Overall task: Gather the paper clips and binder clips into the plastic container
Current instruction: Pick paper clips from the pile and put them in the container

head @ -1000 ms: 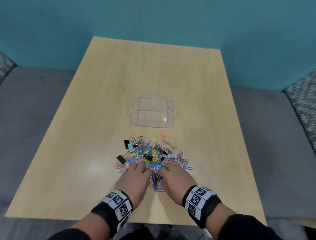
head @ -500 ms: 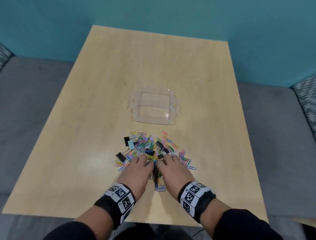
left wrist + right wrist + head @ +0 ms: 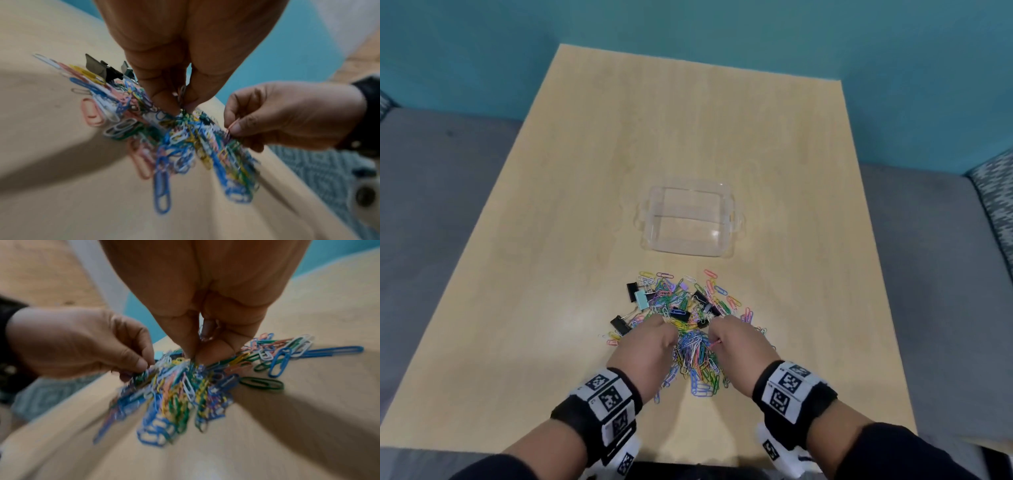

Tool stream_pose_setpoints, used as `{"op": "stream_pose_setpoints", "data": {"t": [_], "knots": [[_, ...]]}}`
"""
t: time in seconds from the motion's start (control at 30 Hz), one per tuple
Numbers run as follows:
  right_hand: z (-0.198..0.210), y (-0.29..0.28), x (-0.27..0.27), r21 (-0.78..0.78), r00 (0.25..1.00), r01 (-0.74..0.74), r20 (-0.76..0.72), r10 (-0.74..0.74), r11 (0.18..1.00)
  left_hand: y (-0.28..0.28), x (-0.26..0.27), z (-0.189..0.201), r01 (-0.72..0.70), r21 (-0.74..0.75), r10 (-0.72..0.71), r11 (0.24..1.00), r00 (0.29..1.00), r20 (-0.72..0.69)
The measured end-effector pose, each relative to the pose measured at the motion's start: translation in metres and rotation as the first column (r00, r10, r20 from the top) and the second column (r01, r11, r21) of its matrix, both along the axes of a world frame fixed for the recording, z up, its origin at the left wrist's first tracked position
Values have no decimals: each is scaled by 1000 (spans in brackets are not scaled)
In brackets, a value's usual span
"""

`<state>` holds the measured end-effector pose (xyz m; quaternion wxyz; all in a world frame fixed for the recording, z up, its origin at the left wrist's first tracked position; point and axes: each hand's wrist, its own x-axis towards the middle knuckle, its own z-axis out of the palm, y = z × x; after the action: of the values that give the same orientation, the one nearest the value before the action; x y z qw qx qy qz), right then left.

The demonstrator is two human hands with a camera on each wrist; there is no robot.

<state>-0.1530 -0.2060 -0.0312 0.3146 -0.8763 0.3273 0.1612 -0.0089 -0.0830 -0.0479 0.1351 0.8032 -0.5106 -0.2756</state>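
A heap of coloured paper clips (image 3: 688, 329) mixed with black and mint binder clips (image 3: 635, 294) lies on the wooden table (image 3: 551, 274), just in front of the clear plastic container (image 3: 732, 219), which holds nothing. My left hand (image 3: 650, 342) and right hand (image 3: 736, 342) sit side by side at the near part of the heap. Both have curled fingers pinching bunches of paper clips (image 3: 185, 129) (image 3: 180, 378). A tangle of clips hangs between the two hands, lifted a little off the table.
Grey seating (image 3: 441, 205) runs along both sides of the table, with a patterned cushion (image 3: 996, 192) at the right. A teal wall (image 3: 722, 34) stands behind the table's far edge. Loose clips (image 3: 277, 353) lie scattered to the right of the heap.
Both hands have gone from lying flat on the heap to curling their fingers and pinching clips. A bunch of clips has risen between them.
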Motion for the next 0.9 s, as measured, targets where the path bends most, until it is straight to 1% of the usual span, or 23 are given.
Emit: {"op": "stream_pose_setpoints", "data": {"t": [0.07,0.13,0.17,0.2,0.23,0.27,0.4,0.43,0.5,0.6,0.63,0.67,0.7,0.73,0.77,0.83,0.9], "knots": [[8,-10,2,158,991,127,15,-131,979,-3,6,12,-92,-2,91,996,989,-113],[17,-20,6,320,965,244,14,-262,916,-11,15,25,-194,54,202,979,947,-251],[23,-27,10,393,943,298,21,-333,870,-17,21,31,-264,84,277,961,896,-348],[29,-35,17,450,917,342,30,-397,825,-24,28,38,-335,97,341,937,825,-452],[35,-44,24,480,894,373,43,-446,794,-34,36,44,-396,97,385,913,759,-525],[40,-55,33,481,877,394,58,-477,783,-44,44,49,-447,78,412,891,724,-553],[44,-100,76,369,823,463,160,-546,806,-102,79,67,-593,-26,493,804,692,-528],[42,-107,87,344,806,478,194,-559,808,-115,84,68,-609,-46,501,792,692,-519],[42,-116,106,314,789,488,241,-565,815,-133,90,68,-605,-85,494,792,715,-494],[47,-120,119,352,789,469,245,-563,810,-141,95,63,-604,-108,472,790,711,-521],[48,-120,117,334,812,446,240,-532,831,-136,96,62,-602,-110,470,791,712,-522],[51,-119,112,254,853,408,236,-465,877,-128,98,60,-589,-122,464,799,732,-499],[51,-118,102,152,895,357,229,-384,922,-118,99,59,-558,-138,452,819,774,-444],[53,-115,88,62,923,311,217,-317,948,-104,98,59,-515,-141,436,846,818,-375],[53,-109,72,5,940,277,206,-272,961,-87,96,60,-468,-133,412,874,857,-308],[47,-93,35,-32,967,223,134,-217,974,-47,81,58,-363,-104,334,926,917,-218],[33,-72,-2,-55,985,171,23,-170,984,-4,56,54,-232,-91,217,968,964,-156]]}}
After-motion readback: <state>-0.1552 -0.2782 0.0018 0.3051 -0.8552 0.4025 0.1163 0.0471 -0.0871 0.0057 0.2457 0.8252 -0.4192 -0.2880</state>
